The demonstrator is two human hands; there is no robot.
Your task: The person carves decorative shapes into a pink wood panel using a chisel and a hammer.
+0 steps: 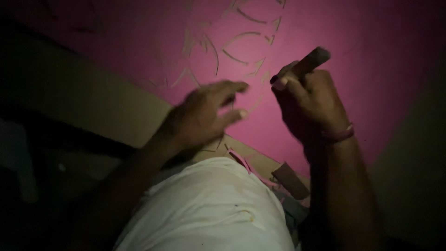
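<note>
While the left hand (pixel 204 114) hovers blurred with fingers spread, the right hand (pixel 309 100) grips a brown block (pixel 306 65) over a pink sheet (pixel 371 69) strewn with pale cut strips (pixel 232 44).

A pink sheet (pixel 362 56) is lying spread out beyond the fingers, filling most of the view. Thin pale curved strips (pixel 241 35) are lying scattered on it, above the fingers. A brown cardboard board (pixel 93 97) is lying to the left of the fingers. A small brown block (pixel 290 180) is sitting below the fingers, beside a white garment (pixel 209 209).
</note>
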